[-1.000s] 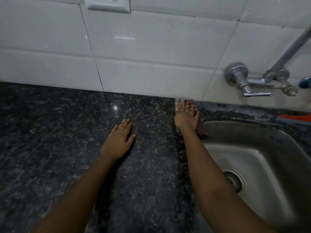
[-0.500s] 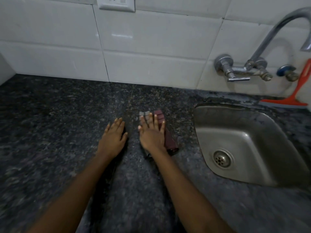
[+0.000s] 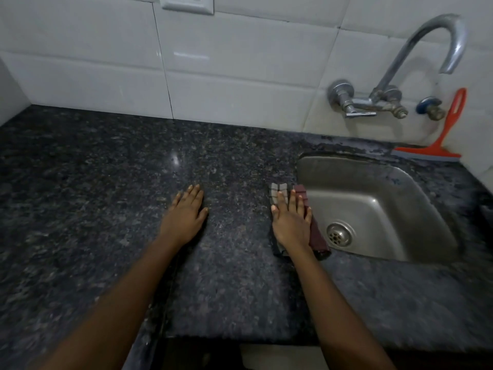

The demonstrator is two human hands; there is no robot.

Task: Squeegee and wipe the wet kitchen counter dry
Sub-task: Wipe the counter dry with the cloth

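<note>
The dark speckled granite counter fills the view. My right hand presses flat on a folded grey and maroon cloth at the left rim of the sink. My left hand lies flat on the bare counter with its fingers together, holding nothing. A red squeegee leans against the wall tiles behind the sink at the far right, out of both hands' reach.
A steel sink with a drain is sunk in the counter at the right. A curved tap and valves stick out of the white tiled wall above it. A wall socket sits at the top. The counter's front edge runs along the bottom.
My right hand slid the cloth from the back by the wall towards me, left across the counter, then right to the sink's rim. My left hand stayed flat. The view pulled back.
</note>
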